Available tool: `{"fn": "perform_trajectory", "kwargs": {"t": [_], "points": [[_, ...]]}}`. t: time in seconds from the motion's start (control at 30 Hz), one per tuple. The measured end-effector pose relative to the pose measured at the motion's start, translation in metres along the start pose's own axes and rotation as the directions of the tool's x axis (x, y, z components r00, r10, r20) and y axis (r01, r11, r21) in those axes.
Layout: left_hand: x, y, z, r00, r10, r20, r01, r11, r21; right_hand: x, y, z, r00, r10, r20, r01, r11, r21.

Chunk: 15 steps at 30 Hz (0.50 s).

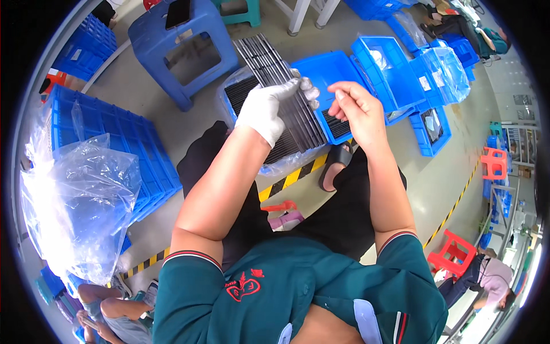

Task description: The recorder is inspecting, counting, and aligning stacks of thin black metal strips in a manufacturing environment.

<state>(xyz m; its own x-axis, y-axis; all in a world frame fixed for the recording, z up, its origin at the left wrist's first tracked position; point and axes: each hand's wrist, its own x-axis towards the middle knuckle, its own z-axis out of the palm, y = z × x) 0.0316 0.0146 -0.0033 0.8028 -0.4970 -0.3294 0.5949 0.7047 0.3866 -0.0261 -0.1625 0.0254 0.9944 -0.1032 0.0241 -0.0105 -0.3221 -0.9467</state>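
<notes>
My left hand (264, 109), in a white glove, is closed around a flat row of long, thin black rods (295, 109). The rods lie side by side and slant from upper left to lower right, above a bin lined with clear plastic. More dark rods (240, 93) fill that bin beneath. Just to the right hovers my bare right hand (360, 112), its fingers loosely curled and apart, with nothing visible in them. Under it is a blue tray (321, 69) with dark rods at its near end; the hand partly hides them.
At the upper left stands a blue stool (172, 46) with a dark phone (179, 12) on it. Stacked blue crates (114, 143) under clear plastic are at left. More blue bins (389, 71) stand right. Red stools (452, 252) and other people are farther off.
</notes>
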Motion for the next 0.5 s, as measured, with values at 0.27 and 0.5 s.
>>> {"fn": "perform_trajectory", "kwargs": {"t": [0.27,0.5], "points": [[0.001,0.006,0.004,0.997,0.07,-0.044,-0.067,0.995,0.07,-0.009,0.008,0.005,0.942,0.214,0.26,-0.211,0.977,-0.039],[-0.002,0.006,0.007,0.995,0.085,-0.052,-0.08,0.993,0.086,-0.009,0.009,0.008,0.947,0.223,0.231,-0.223,0.975,-0.025]]}}
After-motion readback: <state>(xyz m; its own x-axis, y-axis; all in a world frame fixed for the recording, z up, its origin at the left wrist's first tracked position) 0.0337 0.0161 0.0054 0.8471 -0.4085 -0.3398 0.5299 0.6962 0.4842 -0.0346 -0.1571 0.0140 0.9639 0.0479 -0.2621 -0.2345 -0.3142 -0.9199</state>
